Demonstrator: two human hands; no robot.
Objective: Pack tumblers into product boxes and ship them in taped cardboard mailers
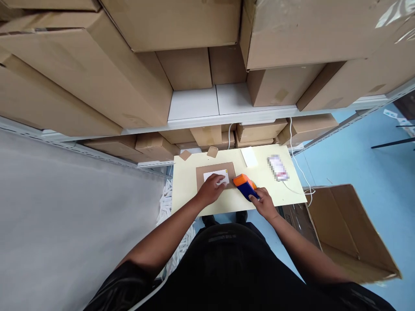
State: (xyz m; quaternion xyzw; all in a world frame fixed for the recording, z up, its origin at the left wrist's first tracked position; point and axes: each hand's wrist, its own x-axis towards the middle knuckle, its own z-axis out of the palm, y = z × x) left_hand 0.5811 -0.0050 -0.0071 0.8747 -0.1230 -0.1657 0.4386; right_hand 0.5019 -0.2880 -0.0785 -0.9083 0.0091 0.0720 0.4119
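Observation:
On a cream-coloured table [185,194], a flat brown cardboard piece [201,172] lies with a white card [207,176] on top, which has a small yellow mark at its upper right corner. My left hand [212,188] rests over the card, thumb and forefinger curved and apart. It covers the card's lower part. An orange and dark-blue label gun [245,185] is gripped in my right hand [264,203], its orange end pointing left toward the cardboard's right edge.
Two small brown cardboard pieces [212,151] lie at the table's back edge, near a white pad [249,157]. A phone [278,167] with a white cable [300,166] is on the right. Shelves of cartons [184,26] rise behind; an open carton [350,229] stands on the floor, right.

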